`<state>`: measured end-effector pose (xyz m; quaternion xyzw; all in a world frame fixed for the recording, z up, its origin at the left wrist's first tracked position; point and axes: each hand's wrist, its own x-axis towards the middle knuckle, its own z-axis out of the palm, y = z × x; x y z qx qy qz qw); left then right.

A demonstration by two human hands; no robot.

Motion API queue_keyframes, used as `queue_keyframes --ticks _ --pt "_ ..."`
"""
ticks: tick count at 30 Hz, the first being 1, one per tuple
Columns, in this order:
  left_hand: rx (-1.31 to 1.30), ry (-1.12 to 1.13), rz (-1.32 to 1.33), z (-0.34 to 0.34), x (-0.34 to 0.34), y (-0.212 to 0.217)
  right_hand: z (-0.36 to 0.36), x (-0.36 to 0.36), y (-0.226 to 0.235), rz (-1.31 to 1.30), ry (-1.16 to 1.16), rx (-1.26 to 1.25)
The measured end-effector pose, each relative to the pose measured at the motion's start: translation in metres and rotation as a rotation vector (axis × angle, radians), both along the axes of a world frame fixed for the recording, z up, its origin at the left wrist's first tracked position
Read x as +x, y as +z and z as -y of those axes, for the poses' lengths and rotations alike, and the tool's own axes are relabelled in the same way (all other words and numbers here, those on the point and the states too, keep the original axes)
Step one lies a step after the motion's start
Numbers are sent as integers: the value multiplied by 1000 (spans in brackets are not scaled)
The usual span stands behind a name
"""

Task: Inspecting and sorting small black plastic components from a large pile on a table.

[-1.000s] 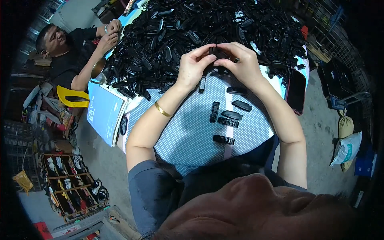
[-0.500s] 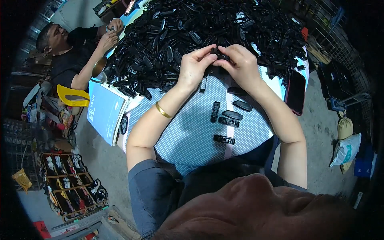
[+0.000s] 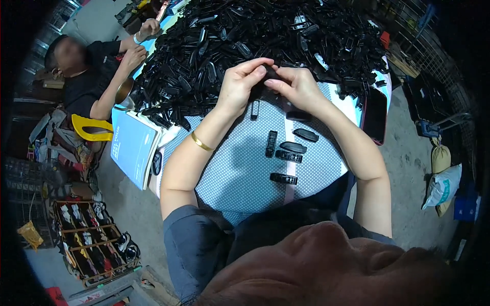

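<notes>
Between my two hands, at the near edge of a big heap of black plastic parts (image 3: pixel 214 56), is a small black plastic part (image 3: pixel 269 75), mostly covered by fingers. My left hand (image 3: pixel 241 85) pinches it from the left, thumb and forefinger closed. From the other side my right hand (image 3: pixel 298 87) grips it with thumb and fingertips. Below them, on the patterned tablecloth (image 3: pixel 229 158), lie several loose black parts: an upright one (image 3: pixel 271 144), a smooth oval one (image 3: pixel 306 134) and a slotted one (image 3: pixel 284 178). A thin frame-like piece (image 3: pixel 254 110) lies under my left wrist.
A blue book (image 3: pixel 133 148) and a metal cup (image 3: pixel 124 93) sit at the table's left, by a yellow handle-shaped object (image 3: pixel 92 128). A dark phone (image 3: pixel 375 117) lies on the right edge. A co-worker (image 3: pixel 76 76) sits at the far left, hands at the table.
Both my hands have shifted slightly left with the part still between them. The co-worker's hands have moved apart, and one now rests nearer the table edge.
</notes>
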<state>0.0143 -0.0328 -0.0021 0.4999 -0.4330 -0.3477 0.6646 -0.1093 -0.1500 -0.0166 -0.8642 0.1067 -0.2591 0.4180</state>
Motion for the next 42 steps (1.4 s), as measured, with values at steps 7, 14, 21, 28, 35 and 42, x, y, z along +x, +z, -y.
queue_keyframes --ticks 7,14,21,28,35,42 --pt "144 -59 48 0 -6 13 27 -17 25 -12 131 -277" --pt "245 -320 936 5 -32 -6 94 -29 6 8 -892 -850" --pt "91 245 1413 22 -26 -31 62 -12 9 -104 -651 -689" --pt "25 376 1348 17 -23 -30 47 -8 6 92 -453 -711" --pt "165 128 138 10 -8 -3 29 -13 22 38 117 304" --pt "219 -15 -269 2 -4 9 17 -13 29 47 77 518"
